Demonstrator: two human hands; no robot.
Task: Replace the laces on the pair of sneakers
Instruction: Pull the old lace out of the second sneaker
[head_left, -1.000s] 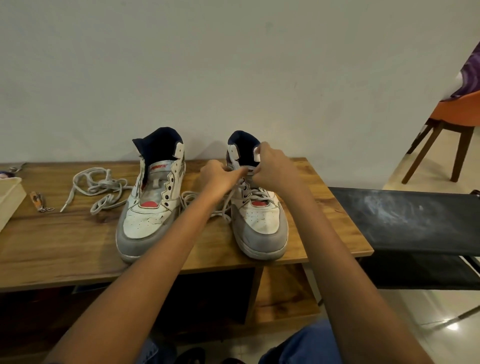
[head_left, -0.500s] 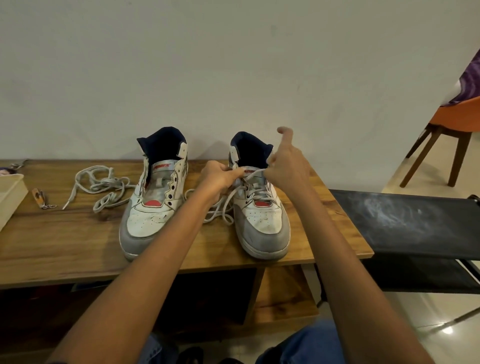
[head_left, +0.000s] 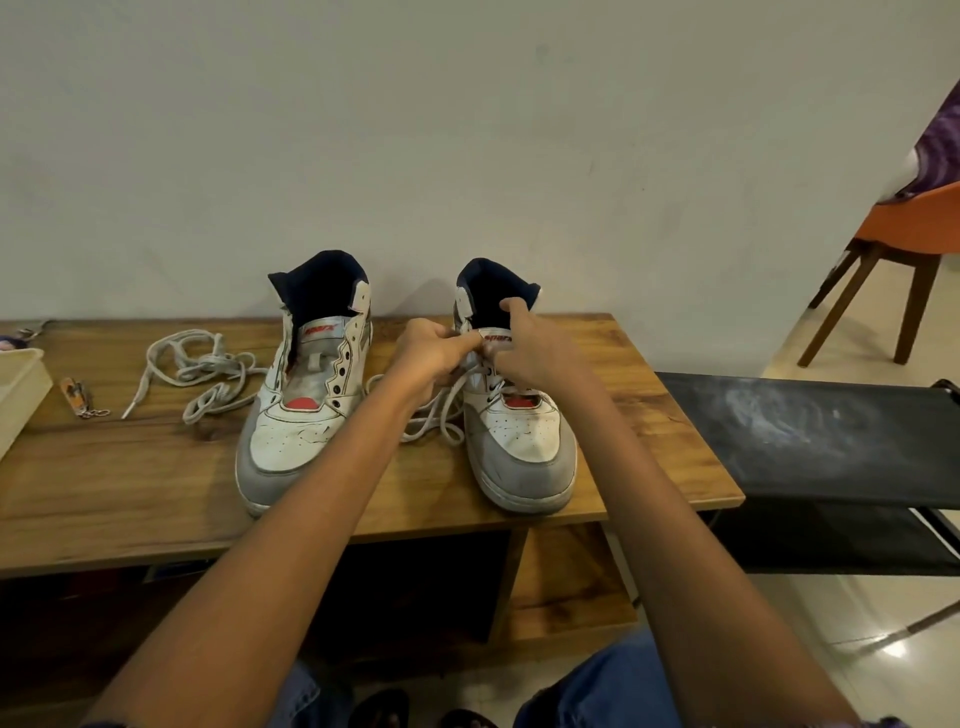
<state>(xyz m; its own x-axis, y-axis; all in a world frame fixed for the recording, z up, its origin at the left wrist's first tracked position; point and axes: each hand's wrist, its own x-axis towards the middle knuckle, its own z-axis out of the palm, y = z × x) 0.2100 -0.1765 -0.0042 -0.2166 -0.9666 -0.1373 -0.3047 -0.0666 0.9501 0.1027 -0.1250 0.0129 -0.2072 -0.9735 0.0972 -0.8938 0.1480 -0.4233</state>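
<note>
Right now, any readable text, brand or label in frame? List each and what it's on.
"sparx", red letters on the tongue label of the left sneaker, label at.
"sparx", partly covered by the right hand, on the tongue label of the right sneaker, label at.
Print on the small keychain item: too small to read.

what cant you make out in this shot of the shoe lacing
Head view only:
- Upper eyelets of the right sneaker: hidden by the left hand and right hand, so how far the lace is threaded is unclear.
- Exact pinch of the fingers on the lace: too small.
- Cream box: cut off by the left edge.
- Small keychain object: too small to identify.
</note>
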